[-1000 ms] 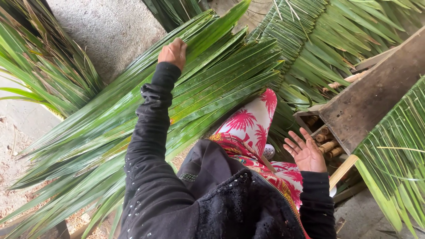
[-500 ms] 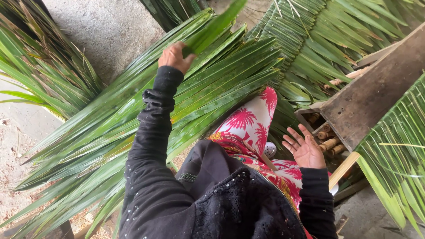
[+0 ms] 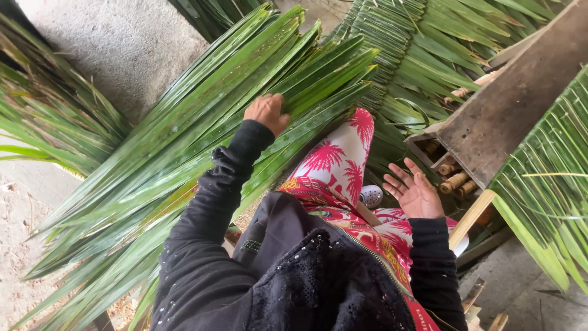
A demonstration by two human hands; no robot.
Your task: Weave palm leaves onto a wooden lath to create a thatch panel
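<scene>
the left hand (image 3: 267, 113) lies knuckles up on the bundle of long green palm leaves (image 3: 184, 153), fingers curled down among the blades; whether they close on a single leaf i cannot tell. the bundle is directly under that hand, and its long axis runs from about 7 o'clock near the ground to 1 o'clock at the leaf tips, so the hand sits past the middle, toward the tip end. the right hand (image 3: 416, 193) is well apart at 4 o'clock from the left, palm up, fingers spread and holding nothing, just above the red patterned cloth (image 3: 343, 159) over the person's leg. the left is plainly the nearer hand. beyond the right hand, at 2 o'clock, a dark wooden plank (image 3: 514, 104) slants over short bamboo pieces (image 3: 453, 181). woven palm panels (image 3: 429, 55) lie behind, at 12 o'clock.
</scene>
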